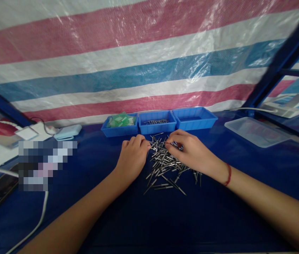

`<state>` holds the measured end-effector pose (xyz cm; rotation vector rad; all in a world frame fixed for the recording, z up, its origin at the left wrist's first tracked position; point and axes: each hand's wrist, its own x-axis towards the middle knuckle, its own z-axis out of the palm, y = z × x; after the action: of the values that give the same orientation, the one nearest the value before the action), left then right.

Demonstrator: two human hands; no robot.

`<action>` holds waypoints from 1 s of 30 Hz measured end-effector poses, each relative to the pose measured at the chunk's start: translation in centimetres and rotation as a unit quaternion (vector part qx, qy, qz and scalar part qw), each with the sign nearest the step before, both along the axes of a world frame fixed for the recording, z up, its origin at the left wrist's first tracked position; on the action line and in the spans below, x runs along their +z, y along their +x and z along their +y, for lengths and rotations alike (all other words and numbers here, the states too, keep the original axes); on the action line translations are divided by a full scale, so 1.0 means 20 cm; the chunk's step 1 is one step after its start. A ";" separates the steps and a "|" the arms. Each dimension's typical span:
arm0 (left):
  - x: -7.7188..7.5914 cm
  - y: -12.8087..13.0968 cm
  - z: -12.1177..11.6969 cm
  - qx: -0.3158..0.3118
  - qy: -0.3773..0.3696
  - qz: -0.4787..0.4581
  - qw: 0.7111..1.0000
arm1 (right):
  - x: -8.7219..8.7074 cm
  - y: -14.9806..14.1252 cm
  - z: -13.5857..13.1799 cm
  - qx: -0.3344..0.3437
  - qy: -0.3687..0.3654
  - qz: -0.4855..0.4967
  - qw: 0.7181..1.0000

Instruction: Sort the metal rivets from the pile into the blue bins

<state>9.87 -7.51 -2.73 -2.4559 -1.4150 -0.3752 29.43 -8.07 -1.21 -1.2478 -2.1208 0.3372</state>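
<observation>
A heap of slim metal pins (166,161) lies on the blue surface (175,225), midway between its left and right edges and closer to the far edge than the near one. The left hand (132,155) has its fingers curled at the heap's left side; the right hand (190,150) bends thumb and fingers over its right side. Whether either hand grasps a pin cannot be told. Along the far edge stand three blue bins (157,128) side by side, the left one holding green packets (123,120), the middle one similar pins (156,122). Toward the far right corner lies a translucent plastic piece (257,131).
</observation>
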 end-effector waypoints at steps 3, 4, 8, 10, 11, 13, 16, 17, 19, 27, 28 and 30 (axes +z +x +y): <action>0.02 0.00 -0.01 -0.010 0.018 -0.026 0.999 | 0.00 -0.01 -0.01 0.016 0.014 0.007 1.000; 0.03 0.00 -0.02 -0.017 0.018 -0.040 0.999 | 0.00 -0.02 -0.02 0.023 0.022 0.009 0.999; 0.08 0.02 -0.06 -0.049 0.011 -0.099 0.994 | 0.00 -0.04 -0.05 0.063 0.051 -0.002 0.997; 0.09 0.03 -0.07 -0.064 0.004 -0.137 0.989 | 0.00 -0.05 -0.07 0.075 0.050 0.004 0.996; 0.10 0.03 -0.08 -0.074 -0.006 -0.163 0.984 | 0.00 -0.05 -0.07 0.077 0.044 0.015 0.996; 0.10 0.03 -0.09 -0.097 -0.035 -0.231 0.967 | 0.01 -0.06 -0.07 0.078 0.028 0.053 0.995; 0.08 0.02 -0.10 -0.108 -0.068 -0.326 0.937 | 0.01 -0.07 -0.08 0.086 0.006 0.112 0.990; 0.08 0.02 -0.10 -0.103 -0.073 -0.348 0.929 | 0.01 -0.07 -0.08 0.089 0.003 0.126 0.988; 0.07 0.02 -0.10 -0.098 -0.082 -0.374 0.919 | 0.01 -0.08 -0.09 0.093 0.001 0.142 0.986; 0.10 0.03 -0.12 -0.103 -0.083 -0.396 0.909 | 0.03 -0.10 -0.12 0.091 -0.063 0.183 0.977; 0.10 0.04 -0.12 -0.104 -0.081 -0.397 0.908 | 0.03 -0.10 -0.12 0.098 -0.078 0.187 0.974; 0.09 0.04 -0.13 -0.106 -0.075 -0.398 0.908 | 0.03 -0.10 -0.11 0.108 -0.102 0.200 0.969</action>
<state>10.58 -10.02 -0.86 -2.7149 -1.4600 -1.5078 27.41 -10.32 -0.60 -0.9577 -1.9021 0.8468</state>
